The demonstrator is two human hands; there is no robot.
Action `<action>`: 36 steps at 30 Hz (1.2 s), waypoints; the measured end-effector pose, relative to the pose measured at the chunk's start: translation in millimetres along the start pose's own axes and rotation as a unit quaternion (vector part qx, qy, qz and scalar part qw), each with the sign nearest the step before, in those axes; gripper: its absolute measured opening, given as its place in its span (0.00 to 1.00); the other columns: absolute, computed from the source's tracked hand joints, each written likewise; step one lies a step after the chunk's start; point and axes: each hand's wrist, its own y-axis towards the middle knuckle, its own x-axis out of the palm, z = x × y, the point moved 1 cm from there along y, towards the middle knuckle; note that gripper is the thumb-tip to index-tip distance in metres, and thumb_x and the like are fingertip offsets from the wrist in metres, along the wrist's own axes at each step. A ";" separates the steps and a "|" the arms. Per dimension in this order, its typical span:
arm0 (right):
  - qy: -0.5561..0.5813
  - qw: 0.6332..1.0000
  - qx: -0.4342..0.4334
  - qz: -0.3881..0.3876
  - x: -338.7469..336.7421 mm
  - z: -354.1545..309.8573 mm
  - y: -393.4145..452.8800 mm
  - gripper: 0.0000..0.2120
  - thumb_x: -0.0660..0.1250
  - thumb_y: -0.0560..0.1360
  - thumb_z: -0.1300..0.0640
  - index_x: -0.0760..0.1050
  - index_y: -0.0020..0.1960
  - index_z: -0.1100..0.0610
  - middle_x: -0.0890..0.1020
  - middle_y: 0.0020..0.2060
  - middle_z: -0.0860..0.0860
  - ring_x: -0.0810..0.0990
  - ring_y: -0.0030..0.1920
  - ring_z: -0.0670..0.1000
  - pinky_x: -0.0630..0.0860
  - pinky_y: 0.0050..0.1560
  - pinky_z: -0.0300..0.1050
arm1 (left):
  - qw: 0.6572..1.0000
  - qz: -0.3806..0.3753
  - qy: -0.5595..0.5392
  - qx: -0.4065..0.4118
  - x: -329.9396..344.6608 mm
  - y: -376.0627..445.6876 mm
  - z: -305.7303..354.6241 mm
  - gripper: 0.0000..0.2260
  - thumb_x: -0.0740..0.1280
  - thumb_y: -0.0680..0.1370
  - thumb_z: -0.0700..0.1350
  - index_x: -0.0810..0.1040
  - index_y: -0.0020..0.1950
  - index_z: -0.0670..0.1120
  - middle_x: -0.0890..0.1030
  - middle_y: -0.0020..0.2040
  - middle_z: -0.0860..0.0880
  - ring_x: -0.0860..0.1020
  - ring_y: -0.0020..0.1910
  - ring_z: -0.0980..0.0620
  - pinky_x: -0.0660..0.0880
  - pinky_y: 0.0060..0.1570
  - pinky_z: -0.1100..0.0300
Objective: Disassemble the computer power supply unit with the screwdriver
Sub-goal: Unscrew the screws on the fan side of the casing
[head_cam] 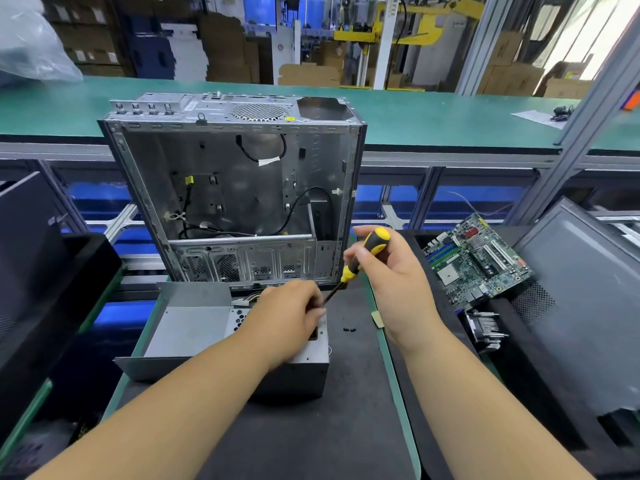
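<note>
Head view: PSU [194,332] on mat before emptied case [235,188], cover loosened. Two screws [349,329] out, lying beside. Right hand [388,282] wrapped round screwdriver [367,252], tip at top corner. Left hand [291,317] curled there, grasp hidden, cannot tell. Remaining screws and board removal judged outstanding.

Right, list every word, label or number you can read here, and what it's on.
None reads clearly.
Embossed lettering inside the computer case: too faint.
Yellow sticker on the case's top: too small.
Motherboard markings: too small.
Labels on the background cardboard boxes: blurred.
</note>
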 end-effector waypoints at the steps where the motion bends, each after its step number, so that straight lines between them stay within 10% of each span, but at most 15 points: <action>1: 0.054 0.999 0.000 -0.003 -1.7 0.9 1.0 0.09 0.63 0.78 0.57 0.77 0.56 0.49 0.82 0.43 0.51 0.80 0.46 0.51 0.77 0.48 0.42 | 1.000 -0.007 -0.021 -0.015 -1.2 2.0 -0.6 0.07 0.66 0.79 0.50 0.70 0.42 0.57 0.75 0.45 0.59 0.75 0.48 0.53 0.72 0.50 0.56; 5: 0.144 0.989 -0.010 -0.012 -13.8 3.6 5.6 0.10 0.62 0.75 0.62 0.77 0.52 0.50 0.76 0.38 0.49 0.74 0.40 0.48 0.72 0.43 0.37 | 0.977 -0.019 -0.191 -0.089 -2.7 8.8 -2.1 0.07 0.68 0.78 0.45 0.76 0.42 0.55 0.80 0.40 0.56 0.77 0.38 0.60 0.74 0.41 0.65; 11: -0.092 0.993 0.037 -0.067 -25.8 16.6 6.6 0.08 0.73 0.73 0.65 0.83 0.47 0.52 0.80 0.37 0.45 0.77 0.39 0.43 0.72 0.43 0.32 | 0.805 -0.064 -0.566 -0.168 -1.5 18.6 14.6 0.07 0.65 0.81 0.38 0.80 0.45 0.45 0.83 0.38 0.51 0.80 0.36 0.58 0.75 0.39 0.65; 15: -0.125 0.988 0.046 -0.074 -27.8 26.5 4.4 0.08 0.75 0.71 0.64 0.84 0.45 0.52 0.85 0.40 0.43 0.81 0.42 0.41 0.73 0.44 0.31 | 0.759 -0.088 -0.614 -0.196 2.6 24.3 23.3 0.07 0.67 0.80 0.43 0.82 0.43 0.45 0.81 0.36 0.51 0.78 0.33 0.58 0.76 0.34 0.66; 27: -0.228 0.971 0.021 -0.063 -38.9 38.7 21.7 0.08 0.77 0.70 0.59 0.83 0.39 0.46 0.83 0.38 0.42 0.80 0.42 0.42 0.75 0.42 0.33 | 0.857 -0.056 -0.481 -0.177 11.3 39.6 22.0 0.10 0.70 0.77 0.53 0.86 0.39 0.52 0.82 0.35 0.54 0.78 0.34 0.59 0.74 0.35 0.69; 31: -0.389 0.917 0.044 -0.079 -46.2 66.0 31.6 0.06 0.74 0.72 0.56 0.80 0.39 0.47 0.80 0.37 0.42 0.78 0.40 0.43 0.76 0.41 0.42 | 0.973 0.008 -0.213 -0.093 9.5 38.1 10.1 0.05 0.68 0.78 0.52 0.84 0.47 0.58 0.81 0.42 0.62 0.76 0.44 0.67 0.69 0.38 0.76; 36: -0.500 0.839 0.159 -0.144 -53.2 127.8 36.3 0.03 0.73 0.73 0.54 0.80 0.40 0.48 0.80 0.40 0.45 0.79 0.44 0.50 0.76 0.43 0.44 | 0.994 -0.004 -0.094 -0.048 13.8 30.0 -1.0 0.05 0.66 0.79 0.50 0.82 0.50 0.59 0.76 0.47 0.61 0.74 0.47 0.65 0.70 0.48 0.64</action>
